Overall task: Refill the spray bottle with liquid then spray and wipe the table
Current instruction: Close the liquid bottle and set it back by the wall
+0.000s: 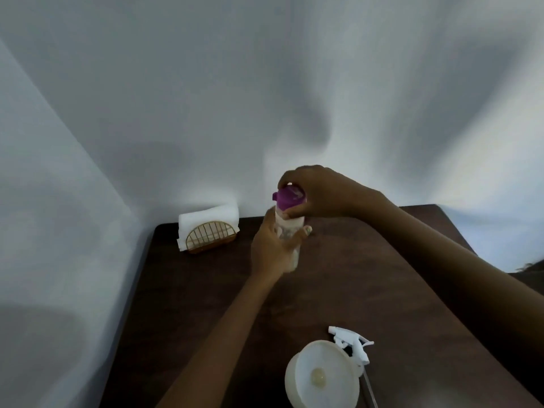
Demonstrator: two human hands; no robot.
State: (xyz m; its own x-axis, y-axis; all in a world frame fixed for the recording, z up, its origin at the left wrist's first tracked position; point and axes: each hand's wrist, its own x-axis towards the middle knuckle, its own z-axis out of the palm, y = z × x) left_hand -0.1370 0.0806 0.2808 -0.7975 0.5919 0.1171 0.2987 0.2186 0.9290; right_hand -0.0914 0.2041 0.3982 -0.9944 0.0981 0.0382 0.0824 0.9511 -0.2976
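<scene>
hands: two, both bare and both up over the far middle of the table.
bottles: one clear bottle [290,231] with a purple cap [290,197], held upright above the tabletop.
funnels: one white funnel [322,373], near edge of the table, wide mouth facing up; what it sits in is hidden under it.
spray heads: one white trigger spray head [351,343] lying on the table just beside the funnel on its right, touching or nearly so, its thin tube [369,390] running toward the near edge.
napkin holders: one gold wire napkin holder [210,237] with a stack of white napkins [207,219] standing in it, far left corner.
surface: dark brown wooden table [338,278], matte, with rounded far corners.
room: plain white walls [206,98] meet in a corner behind the table's left side; soft shadows fall across them.
left hand [272,248]: wrapped around the bottle's clear body from the left, fingers curled around its front.
right hand [318,192]: arched over the bottle's top, fingers and thumb gripping the purple cap.
bottle relative to hands: body in the left hand, cap directly under the right palm, the two hands nearly touching.
funnel and spray head relative to hands: well apart from both, nearer the onlooker, below the right forearm.
</scene>
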